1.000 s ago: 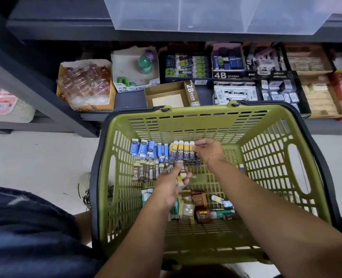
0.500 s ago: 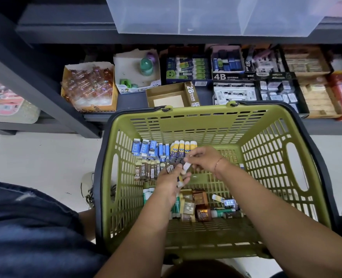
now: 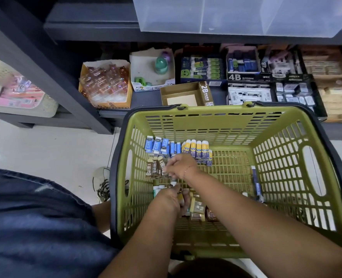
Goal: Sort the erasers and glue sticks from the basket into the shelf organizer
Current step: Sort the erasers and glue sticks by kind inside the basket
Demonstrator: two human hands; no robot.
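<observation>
Under shelving (image 3: 89,31), left hand (image 3: 169,197), deep in the basket (image 3: 206,111), clutches erasers (image 3: 180,198); right hand (image 3: 183,167) beyond it, grip unclear.

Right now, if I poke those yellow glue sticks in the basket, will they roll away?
Probably: the yellow glue sticks look round and smooth, so they may roll. They seem small and plastic, likely light and stiff. The basket has a slotted floor that might catch them.

A dark shelf (image 3: 145,99) carries open cardboard boxes side by side: an orange box (image 3: 105,103), a white box (image 3: 142,65), a brown box (image 3: 205,91), a black box (image 3: 244,77).
</observation>
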